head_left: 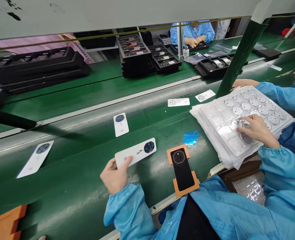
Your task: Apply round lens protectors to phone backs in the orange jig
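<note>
My left hand (115, 176) grips the near end of a white phone back cover (136, 152) with a dark round camera ring, holding it just above the green belt (87, 133). My right hand (256, 128) rests on a stack of clear plastic blister trays (212, 116), its fingers pinched on a round clear lens piece in one pocket. Between my hands lies a black and orange jig (183, 169) with a round ring at its top. A crumpled blue film (191, 137) lies on the belt beyond the jig.
More white back covers lie along the belt, one at the left (36, 158), one in the middle (120, 124), two further right (179, 102). Black trays (134, 53) are stacked beyond the belt. A co-worker's sleeve (280, 95) reaches in at the right; another person works at the back (192, 33). A green post (240, 53) slants upward.
</note>
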The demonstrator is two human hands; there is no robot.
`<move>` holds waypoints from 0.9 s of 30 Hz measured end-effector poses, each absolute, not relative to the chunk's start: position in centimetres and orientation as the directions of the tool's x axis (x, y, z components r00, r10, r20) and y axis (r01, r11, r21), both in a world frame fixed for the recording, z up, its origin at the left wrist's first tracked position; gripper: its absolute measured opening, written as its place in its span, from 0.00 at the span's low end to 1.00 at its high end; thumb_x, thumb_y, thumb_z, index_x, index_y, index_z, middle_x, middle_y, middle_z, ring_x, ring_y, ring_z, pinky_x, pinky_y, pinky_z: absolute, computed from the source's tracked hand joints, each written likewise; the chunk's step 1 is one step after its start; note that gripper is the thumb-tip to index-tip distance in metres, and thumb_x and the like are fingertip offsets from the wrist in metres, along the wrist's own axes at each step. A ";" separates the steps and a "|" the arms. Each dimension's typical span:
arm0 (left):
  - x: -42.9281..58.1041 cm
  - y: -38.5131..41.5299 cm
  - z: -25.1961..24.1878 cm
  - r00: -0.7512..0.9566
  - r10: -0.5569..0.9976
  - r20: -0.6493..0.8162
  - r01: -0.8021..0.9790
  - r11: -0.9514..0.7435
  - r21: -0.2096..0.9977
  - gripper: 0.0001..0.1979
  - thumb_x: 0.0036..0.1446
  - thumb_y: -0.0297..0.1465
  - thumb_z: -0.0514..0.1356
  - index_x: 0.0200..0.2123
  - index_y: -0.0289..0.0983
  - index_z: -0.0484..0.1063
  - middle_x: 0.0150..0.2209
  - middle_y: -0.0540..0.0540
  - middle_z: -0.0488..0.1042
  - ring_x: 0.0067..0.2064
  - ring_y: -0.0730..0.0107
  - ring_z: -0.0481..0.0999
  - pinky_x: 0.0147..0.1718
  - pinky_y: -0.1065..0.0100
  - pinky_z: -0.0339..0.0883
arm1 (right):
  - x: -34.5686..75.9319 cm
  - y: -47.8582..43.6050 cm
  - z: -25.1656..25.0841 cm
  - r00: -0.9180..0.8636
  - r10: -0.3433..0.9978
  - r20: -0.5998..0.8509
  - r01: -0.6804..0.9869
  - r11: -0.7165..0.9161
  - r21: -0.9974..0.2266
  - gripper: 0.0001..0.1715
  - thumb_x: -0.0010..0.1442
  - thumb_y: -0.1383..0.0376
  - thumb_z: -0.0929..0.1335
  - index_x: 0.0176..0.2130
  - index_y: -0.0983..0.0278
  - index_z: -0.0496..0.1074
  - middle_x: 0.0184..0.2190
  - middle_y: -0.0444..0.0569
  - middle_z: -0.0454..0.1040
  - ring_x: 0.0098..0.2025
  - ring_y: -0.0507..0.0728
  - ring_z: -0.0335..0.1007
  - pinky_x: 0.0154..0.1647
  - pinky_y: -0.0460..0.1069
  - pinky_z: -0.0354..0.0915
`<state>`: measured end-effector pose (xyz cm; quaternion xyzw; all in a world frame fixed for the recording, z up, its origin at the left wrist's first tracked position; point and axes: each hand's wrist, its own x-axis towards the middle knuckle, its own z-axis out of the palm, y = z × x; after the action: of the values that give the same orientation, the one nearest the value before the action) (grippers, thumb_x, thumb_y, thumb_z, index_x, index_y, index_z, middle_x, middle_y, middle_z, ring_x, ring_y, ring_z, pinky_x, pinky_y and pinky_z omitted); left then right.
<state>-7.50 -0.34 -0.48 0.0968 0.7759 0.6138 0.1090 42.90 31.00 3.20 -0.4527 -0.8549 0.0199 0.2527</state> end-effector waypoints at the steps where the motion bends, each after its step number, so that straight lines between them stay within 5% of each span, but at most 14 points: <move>1: -7.3 -0.2 -0.2 -0.968 0.247 -0.048 -0.028 0.085 0.996 0.21 0.37 0.35 0.76 0.36 0.36 0.76 0.37 0.48 0.80 0.43 0.57 0.81 0.49 0.58 0.77 | 43.0 31.3 3.1 -0.482 0.757 0.441 0.743 0.620 -0.253 0.25 0.59 0.45 0.74 0.48 0.57 0.80 0.39 0.58 0.73 0.44 0.69 0.68 0.51 0.62 0.65; 5: -6.7 0.4 -0.2 -0.923 0.299 -0.241 -0.339 -0.341 0.877 0.14 0.50 0.30 0.72 0.41 0.39 0.77 0.41 0.49 0.82 0.43 0.66 0.82 0.43 0.69 0.80 | 42.6 32.0 3.3 -0.495 0.776 0.390 0.763 0.603 -0.232 0.23 0.55 0.47 0.76 0.45 0.58 0.80 0.39 0.58 0.73 0.45 0.70 0.68 0.51 0.65 0.66; 10: -5.9 -0.1 -1.9 -0.665 0.486 -0.567 -0.746 -0.409 0.525 0.10 0.71 0.31 0.58 0.51 0.41 0.75 0.34 0.50 0.83 0.26 0.77 0.79 0.17 0.85 0.67 | 40.8 32.4 5.1 -0.448 0.888 0.105 0.873 0.460 -0.165 0.22 0.51 0.50 0.74 0.41 0.60 0.76 0.42 0.56 0.74 0.48 0.70 0.70 0.46 0.62 0.69; 13: -4.7 -0.3 -1.6 -0.545 0.620 -0.564 -0.839 -0.392 0.378 0.17 0.75 0.32 0.49 0.60 0.43 0.71 0.35 0.48 0.84 0.24 0.77 0.79 0.11 0.86 0.60 | 39.5 31.4 6.6 -0.427 0.902 0.059 0.878 0.430 -0.211 0.21 0.52 0.53 0.73 0.42 0.61 0.71 0.32 0.49 0.75 0.35 0.63 0.73 0.35 0.55 0.69; 15: -3.7 -0.2 -0.7 -0.553 0.639 -0.534 -0.833 -0.423 0.357 0.20 0.76 0.31 0.45 0.63 0.43 0.68 0.38 0.46 0.84 0.28 0.75 0.82 0.11 0.86 0.61 | 38.7 29.7 7.8 -0.417 0.904 0.094 0.865 0.426 -0.265 0.17 0.60 0.57 0.69 0.47 0.60 0.70 0.26 0.45 0.73 0.26 0.59 0.69 0.29 0.53 0.66; 17: -2.9 0.1 0.4 -0.592 0.648 -0.479 -0.806 -0.469 0.362 0.22 0.76 0.30 0.43 0.65 0.43 0.67 0.42 0.45 0.84 0.32 0.73 0.84 0.11 0.85 0.61 | 37.7 27.4 9.0 -0.426 0.881 0.206 0.806 0.473 -0.356 0.16 0.67 0.59 0.64 0.52 0.59 0.70 0.32 0.48 0.77 0.23 0.55 0.68 0.27 0.52 0.67; 20: -2.3 0.8 1.3 -0.629 0.668 -0.397 -0.775 -0.502 0.384 0.22 0.76 0.31 0.44 0.66 0.42 0.67 0.47 0.42 0.84 0.35 0.70 0.84 0.13 0.81 0.65 | 35.2 23.5 10.1 -0.462 0.840 0.285 0.593 0.531 -0.605 0.20 0.71 0.56 0.63 0.58 0.58 0.70 0.47 0.52 0.78 0.26 0.53 0.74 0.28 0.52 0.74; 22: -1.9 1.3 1.4 -0.640 0.676 -0.366 -0.764 -0.508 0.398 0.21 0.75 0.30 0.46 0.66 0.41 0.68 0.49 0.41 0.83 0.36 0.68 0.84 0.14 0.80 0.66 | 32.7 21.2 9.9 -0.521 0.822 0.231 0.431 0.486 -0.760 0.25 0.69 0.55 0.67 0.62 0.58 0.69 0.45 0.50 0.79 0.31 0.54 0.78 0.31 0.51 0.78; 27: -0.3 1.8 1.9 -0.661 0.651 -0.372 -0.739 -0.481 0.471 0.20 0.70 0.22 0.55 0.61 0.39 0.72 0.48 0.42 0.83 0.30 0.79 0.79 0.14 0.84 0.58 | 25.9 17.4 5.3 -0.587 0.768 0.256 0.338 0.520 -0.784 0.12 0.64 0.56 0.73 0.44 0.59 0.79 0.33 0.47 0.81 0.32 0.56 0.79 0.34 0.51 0.77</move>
<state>-0.32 1.79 1.90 -0.0713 0.3085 0.8576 0.4053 25.90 17.44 5.26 -0.3385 -0.8173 0.3543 0.3032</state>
